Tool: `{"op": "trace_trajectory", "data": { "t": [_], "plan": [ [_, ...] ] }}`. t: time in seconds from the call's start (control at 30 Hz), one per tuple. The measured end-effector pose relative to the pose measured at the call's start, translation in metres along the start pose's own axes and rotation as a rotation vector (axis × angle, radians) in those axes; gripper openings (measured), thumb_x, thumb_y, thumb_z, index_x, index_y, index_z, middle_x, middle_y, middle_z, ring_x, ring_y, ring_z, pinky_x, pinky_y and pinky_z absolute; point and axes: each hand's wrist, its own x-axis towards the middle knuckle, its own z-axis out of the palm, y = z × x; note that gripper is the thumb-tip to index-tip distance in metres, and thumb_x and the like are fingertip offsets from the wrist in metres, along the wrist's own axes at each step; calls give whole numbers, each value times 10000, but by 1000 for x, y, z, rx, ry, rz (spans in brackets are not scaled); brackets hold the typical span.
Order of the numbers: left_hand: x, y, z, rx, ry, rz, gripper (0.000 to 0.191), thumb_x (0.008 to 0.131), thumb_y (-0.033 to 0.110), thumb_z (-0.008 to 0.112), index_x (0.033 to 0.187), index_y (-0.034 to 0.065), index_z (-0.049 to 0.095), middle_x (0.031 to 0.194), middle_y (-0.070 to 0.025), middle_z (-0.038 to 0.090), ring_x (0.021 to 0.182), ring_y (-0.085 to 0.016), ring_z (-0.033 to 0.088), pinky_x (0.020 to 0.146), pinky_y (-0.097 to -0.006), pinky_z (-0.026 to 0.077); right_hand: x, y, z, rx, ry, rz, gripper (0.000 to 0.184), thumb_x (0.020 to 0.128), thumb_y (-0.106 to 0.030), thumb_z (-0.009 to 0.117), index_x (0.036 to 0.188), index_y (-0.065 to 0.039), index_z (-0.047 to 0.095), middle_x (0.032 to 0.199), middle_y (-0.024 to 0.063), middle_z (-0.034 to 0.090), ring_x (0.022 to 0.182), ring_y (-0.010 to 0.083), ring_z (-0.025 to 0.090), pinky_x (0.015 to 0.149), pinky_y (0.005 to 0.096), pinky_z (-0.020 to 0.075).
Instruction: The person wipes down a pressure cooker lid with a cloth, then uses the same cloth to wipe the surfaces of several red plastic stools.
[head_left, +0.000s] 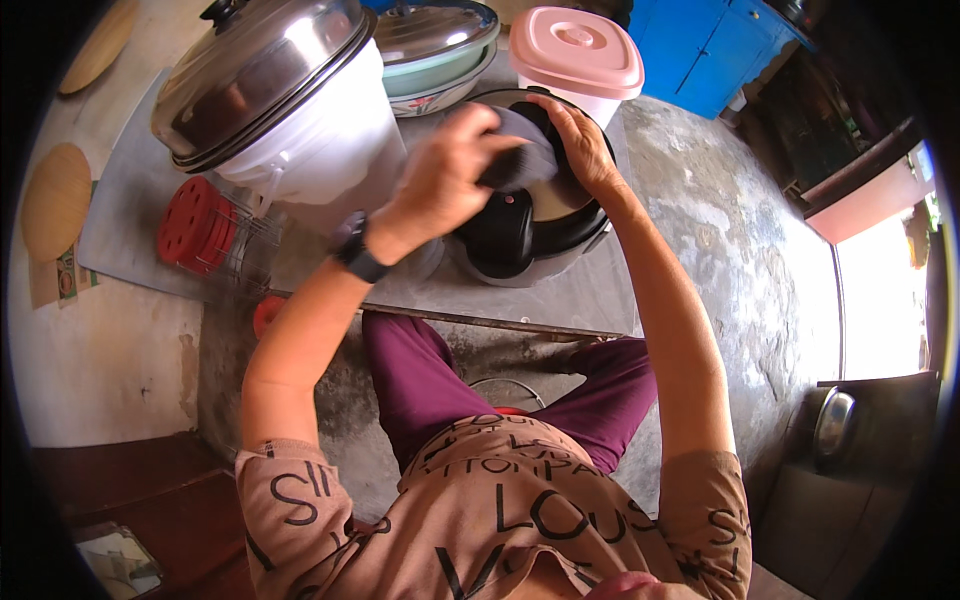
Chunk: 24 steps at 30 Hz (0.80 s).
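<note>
An electric cooker (495, 240) with a black and cream top and a pale grey body stands on the table before me. My left hand (446, 176), with a black watch on its wrist, is blurred over the cooker's top. Its fingers are closed on a grey object (534, 154), too smeared to name surely; it looks like a cloth. My right hand (583, 146) rests on the far right part of the cooker's black rim, fingers spread. The grey object and my hands hide part of the cooker's top.
Left of the cooker stands a large white pot (322, 142) with a steel lid (262, 82). Behind are lidded basins (439, 67) and a pink-lidded container (577, 56). A wire rack with red discs (196, 225) sits left. The grey table's front edge (495, 321) lies above my knees.
</note>
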Motion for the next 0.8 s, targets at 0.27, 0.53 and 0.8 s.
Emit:
{"op": "trace_trajectory", "data": {
  "t": [0.27, 0.53, 0.8],
  "plan": [
    [-1, -13, 24, 23, -79, -38, 279, 706, 20, 652, 977, 63, 704, 896, -121, 533, 886, -299, 596, 749, -397, 505, -2, -10, 4, 24, -46, 14, 462, 997, -362, 396, 1214, -8, 597, 1204, 177, 619, 1170, 262, 549, 1024, 330, 361],
    [-19, -34, 5, 206, 15, -369, 135, 689, 83, 645, 745, -32, 602, 851, -236, 586, 767, -409, 612, 692, -490, 501, 0, -3, 7, -27, -10, 25, 472, 991, -395, 418, 1237, -34, 599, 1215, 171, 612, 1187, 260, 533, 1037, 329, 345],
    [70, -68, 24, 117, 136, -589, 280, 765, 201, 641, 777, -78, 663, 853, -311, 637, 813, -448, 643, 715, -472, 523, 0, -11, 9, -64, -28, 29, 460, 986, -389, 439, 1248, -45, 592, 1218, 178, 609, 1188, 256, 528, 1029, 336, 354]
  ]
}}
